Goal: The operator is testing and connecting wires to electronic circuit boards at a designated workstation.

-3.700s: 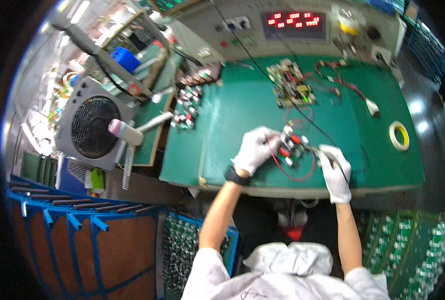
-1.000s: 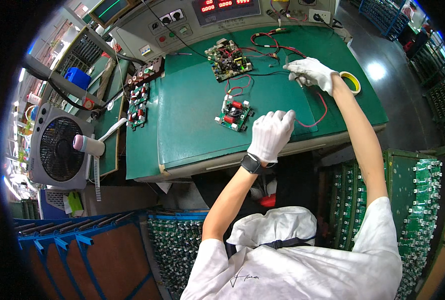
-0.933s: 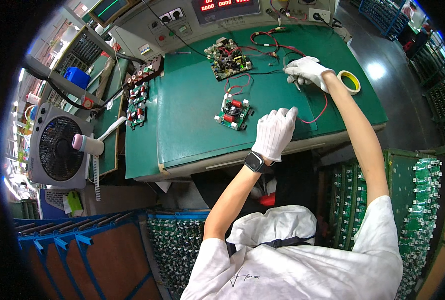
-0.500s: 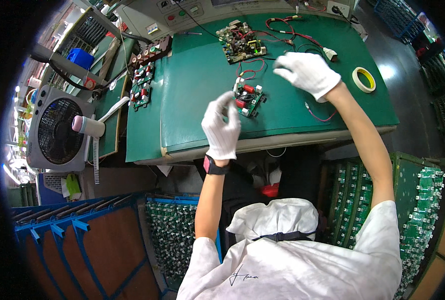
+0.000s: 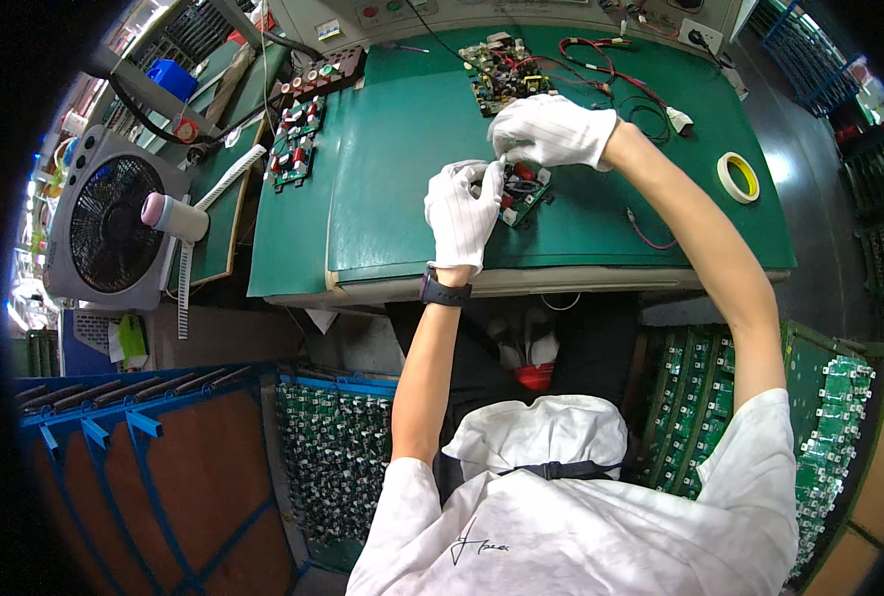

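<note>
A small green circuit board (image 5: 533,199) with red and white parts lies on the green bench mat (image 5: 392,189), partly covered by my gloved hands. My left hand (image 5: 462,216) is closed at the board's left edge, thumb and fingers bent around it. From above, my right hand (image 5: 553,133) reaches to the board's top left corner, its fingertips pinched together beside a small pale connector. What exactly sits in that pinch is hidden. Just beyond my right hand is a larger populated circuit board (image 5: 502,72) with red wires.
Several small boards (image 5: 293,149) lie at the left near a brown block (image 5: 328,74). A tape roll (image 5: 738,178), a white plug (image 5: 678,121) and a loose red lead (image 5: 646,233) are on the right. A fan (image 5: 114,223) stands left of the bench; board racks (image 5: 333,457) flank me.
My right hand has moved left and down to the small board. My left hand has shifted slightly right and up to its edge, and both hands have come together. The view has shifted slightly.
</note>
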### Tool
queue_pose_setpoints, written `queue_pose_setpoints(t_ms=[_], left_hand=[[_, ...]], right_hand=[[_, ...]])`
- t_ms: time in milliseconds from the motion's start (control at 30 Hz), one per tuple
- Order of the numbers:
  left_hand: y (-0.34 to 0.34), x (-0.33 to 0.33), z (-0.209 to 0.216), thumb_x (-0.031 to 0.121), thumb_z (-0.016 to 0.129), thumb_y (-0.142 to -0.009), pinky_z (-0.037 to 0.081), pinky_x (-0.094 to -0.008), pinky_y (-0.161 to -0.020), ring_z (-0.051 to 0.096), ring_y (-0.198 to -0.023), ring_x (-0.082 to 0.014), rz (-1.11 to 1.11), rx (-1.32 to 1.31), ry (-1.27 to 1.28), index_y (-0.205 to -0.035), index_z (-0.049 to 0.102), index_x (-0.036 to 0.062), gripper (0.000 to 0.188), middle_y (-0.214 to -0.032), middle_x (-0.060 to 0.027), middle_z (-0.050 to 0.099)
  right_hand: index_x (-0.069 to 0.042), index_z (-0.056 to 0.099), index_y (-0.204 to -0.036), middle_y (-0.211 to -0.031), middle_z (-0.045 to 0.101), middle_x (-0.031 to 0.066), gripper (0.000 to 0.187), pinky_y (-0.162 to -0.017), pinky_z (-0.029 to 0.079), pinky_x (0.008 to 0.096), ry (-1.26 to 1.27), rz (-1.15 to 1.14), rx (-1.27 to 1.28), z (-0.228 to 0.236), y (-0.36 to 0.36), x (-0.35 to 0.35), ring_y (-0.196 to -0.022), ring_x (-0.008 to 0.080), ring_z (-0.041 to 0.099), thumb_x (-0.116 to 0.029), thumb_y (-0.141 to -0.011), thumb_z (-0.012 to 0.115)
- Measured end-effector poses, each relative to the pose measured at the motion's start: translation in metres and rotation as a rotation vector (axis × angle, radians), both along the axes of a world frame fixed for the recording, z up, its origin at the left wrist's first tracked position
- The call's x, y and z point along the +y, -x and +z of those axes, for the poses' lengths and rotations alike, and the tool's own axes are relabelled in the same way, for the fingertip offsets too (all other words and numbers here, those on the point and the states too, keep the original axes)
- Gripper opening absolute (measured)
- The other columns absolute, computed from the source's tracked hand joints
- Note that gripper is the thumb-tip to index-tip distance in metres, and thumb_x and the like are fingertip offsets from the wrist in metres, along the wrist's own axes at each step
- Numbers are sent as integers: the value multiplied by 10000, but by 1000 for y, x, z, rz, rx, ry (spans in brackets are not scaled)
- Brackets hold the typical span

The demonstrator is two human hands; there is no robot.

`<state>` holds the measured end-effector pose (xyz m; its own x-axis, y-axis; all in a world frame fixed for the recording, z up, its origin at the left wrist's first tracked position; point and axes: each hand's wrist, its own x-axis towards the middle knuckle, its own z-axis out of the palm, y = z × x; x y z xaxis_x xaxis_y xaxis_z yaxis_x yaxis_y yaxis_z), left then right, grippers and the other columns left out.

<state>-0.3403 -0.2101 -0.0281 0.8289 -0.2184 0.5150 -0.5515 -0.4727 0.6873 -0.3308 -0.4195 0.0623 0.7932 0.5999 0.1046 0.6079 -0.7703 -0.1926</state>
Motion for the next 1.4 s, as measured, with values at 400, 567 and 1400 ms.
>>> queue_pose_setpoints(t_ms=[400,567,1400], left_hand=[[-11,2,1,266,763,-928,557,-391,-846,699,-988,-294,-267,128,198,-1008,792,85,200,-1098,-97,754],[-17,9,0,335,724,-952,506,-419,-952,673,-1057,-316,-426,280,183,-1016,788,63,286,-1137,-112,746],[-12,14,6,376,701,-960,465,-402,-1096,684,-1136,-290,-397,402,153,-1043,795,83,319,-1231,-136,729]], right_hand=[[-161,728,-998,-961,671,45,119,-888,538,409,55,31,-153,16,16,9,-981,275,664,-191,-884,741],[-172,729,-1020,-1033,675,33,248,-979,524,419,116,53,-227,9,20,8,-1057,276,660,-174,-785,810],[-83,715,-1036,-983,718,90,128,-848,547,403,-94,-4,-206,4,30,-38,-927,304,689,-151,-928,725]])
